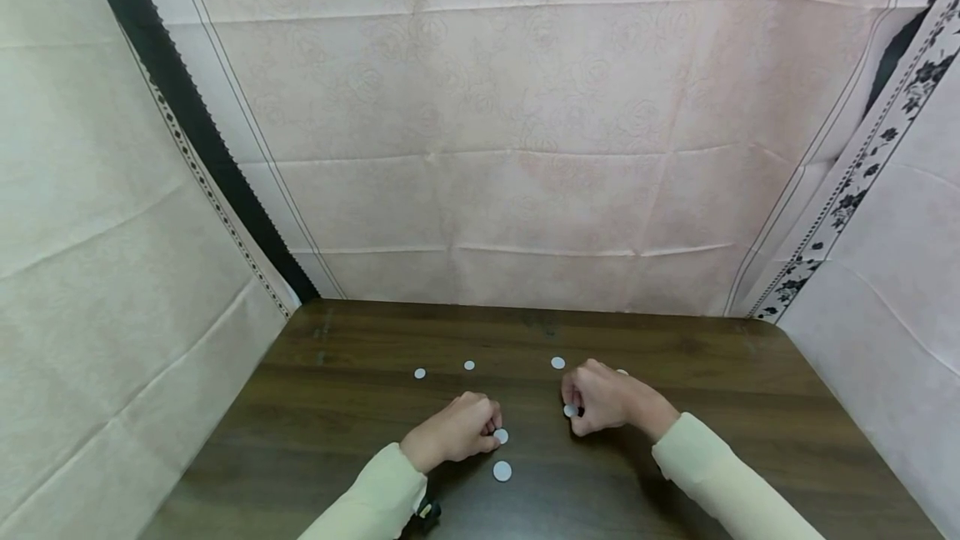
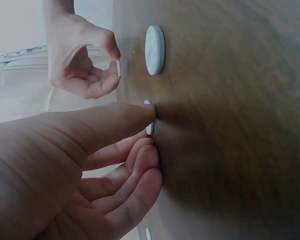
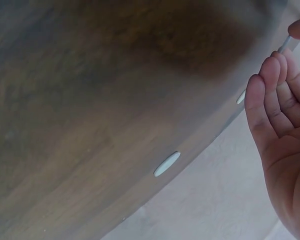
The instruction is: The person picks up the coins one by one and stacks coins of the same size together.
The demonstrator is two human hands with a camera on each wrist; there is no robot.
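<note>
Between thumb and fingers, my left hand (image 1: 459, 429) pinches a small white disc (image 1: 501, 436) just above the dark wooden table. Another white disc (image 1: 502, 471) lies flat on the wood, close below that hand in the head view. My right hand (image 1: 603, 397) pinches a white disc (image 1: 571, 411) too, held on its edge in the left wrist view. Just beyond the right hand rests a further white disc (image 1: 558, 362). One more disc (image 1: 622, 372) peeks out behind the right wrist, partly hidden.
Two white discs, one left (image 1: 420, 373) and one nearer the middle (image 1: 469, 365), lie toward the back of the wooden table (image 1: 337, 407). A pale patterned cloth (image 1: 525, 123) hangs behind the far edge. More cloth hangs at both sides.
</note>
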